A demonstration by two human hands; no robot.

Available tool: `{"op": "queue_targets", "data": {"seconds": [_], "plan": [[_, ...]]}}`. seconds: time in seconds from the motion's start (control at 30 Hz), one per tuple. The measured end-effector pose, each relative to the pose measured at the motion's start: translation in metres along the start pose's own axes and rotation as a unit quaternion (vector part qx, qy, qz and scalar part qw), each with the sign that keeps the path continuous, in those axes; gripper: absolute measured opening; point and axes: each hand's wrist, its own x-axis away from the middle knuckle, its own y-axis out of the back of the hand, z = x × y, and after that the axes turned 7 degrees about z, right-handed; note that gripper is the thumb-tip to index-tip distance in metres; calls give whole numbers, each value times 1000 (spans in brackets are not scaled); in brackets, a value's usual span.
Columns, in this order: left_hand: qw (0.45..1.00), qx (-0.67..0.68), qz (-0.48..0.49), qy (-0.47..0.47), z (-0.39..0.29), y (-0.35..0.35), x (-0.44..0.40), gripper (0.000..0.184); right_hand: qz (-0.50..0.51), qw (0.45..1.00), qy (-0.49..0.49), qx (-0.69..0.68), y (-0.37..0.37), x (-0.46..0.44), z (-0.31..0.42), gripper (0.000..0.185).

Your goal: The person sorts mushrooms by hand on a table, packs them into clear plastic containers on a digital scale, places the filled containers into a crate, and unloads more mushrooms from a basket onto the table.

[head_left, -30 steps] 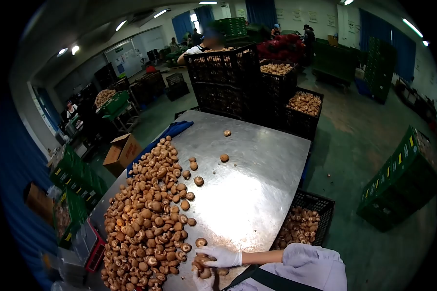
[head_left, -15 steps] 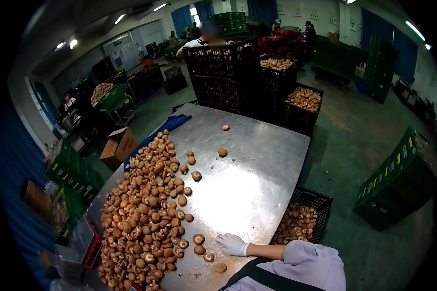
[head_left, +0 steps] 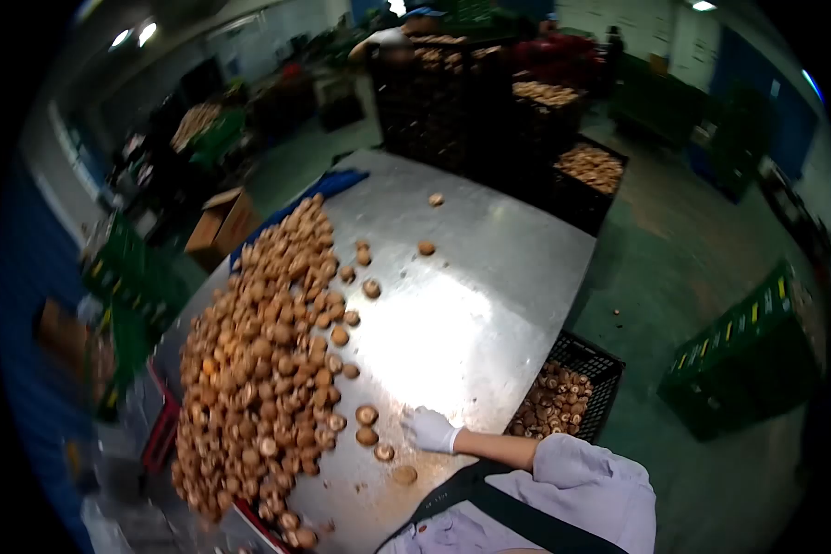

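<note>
My right hand (head_left: 430, 430), in a white glove, lies palm down on the metal table (head_left: 489, 217), its fingers pointing left and apart, with nothing visible under them. Closest to its fingertips are a few loose shiitake mushrooms (head_left: 367, 437), not touched by the hand. Farther left, a large heap of brown shiitake mushrooms (head_left: 258, 360) covers that side of the tabletop. My left hand is outside the picture.
A black crate (head_left: 605, 379) holding mushrooms stands beside the table's right edge. Stacked black crates (head_left: 425, 111) rise behind the far edge, near a person. Green crates (head_left: 729, 355) stand on the floor at right. A cardboard box (head_left: 220, 224) sits at left.
The view has tilted down, so the table and heap sit higher in the picture. My right hand stays on the tabletop near the same loose mushrooms.
</note>
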Motion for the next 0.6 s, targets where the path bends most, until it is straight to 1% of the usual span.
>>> {"op": "queue_targets", "data": {"seconds": [0.03, 0.07, 0.1, 0.17, 0.2, 0.23, 0.27, 0.3, 0.33, 0.37, 0.4, 0.43, 0.47, 0.5, 0.57, 0.6], "plan": [[880, 427, -13, 206, -8, -31, -28, 71, 16, 1000, 3, -6, 5, -2, 3, 29], [890, 388, 50, 236, -8, -56, -8, 75, 36, 999, 1, -24, 9, -9, 5, 29], [881, 412, -10, 231, -14, -51, -1, 70, 59, 997, -1, -40, 12, -18, 8, 29], [873, 420, -34, 245, -19, -30, 3, 72, 12, 998, 16, -57, 32, -23, 31, 34], [883, 401, -34, 242, -19, -29, 4, 70, -14, 997, 35, -74, 28, -32, 35, 38], [877, 401, -18, 266, -23, -19, 2, 67, -44, 994, 48, -91, 22, -40, 40, 42], [881, 393, -38, 262, -22, -31, 5, 64, -32, 994, 54, -91, 18, -46, 47, 46], [888, 370, -65, 267, -26, -27, 3, 59, -23, 994, 59, -91, 13, -52, 55, 50], [896, 339, -107, 265, -31, -24, -1, 54, -8, 997, 70, -12, 16, -54, 67, 52], [906, 296, -158, 259, -39, 3, -10, 48, -26, 994, 99, 28, 13, -54, 76, 53], [899, 297, -180, 266, -52, 30, -22, 42, -31, 988, 151, 32, 5, -56, 80, 52], [864, 369, -210, 271, -70, 44, -37, 38, -35, 978, 202, 37, -4, -56, 81, 51], [855, 409, -204, 246, -87, 73, -53, 36, 6, 973, 228, -25, -19, -58, 80, 46], [845, 452, -211, 195, -106, 93, -71, 36, 22, 972, 235, 12, -18, -51, 87, 39], [815, 529, -197, 130, -152, 119, -105, 39, 10, 963, 255, 82, -15, -45, 90, 35], [823, 531, -178, 91, -175, 119, -126, 41, 14, 962, 260, 85, -15, -44, 88, 35]]}}
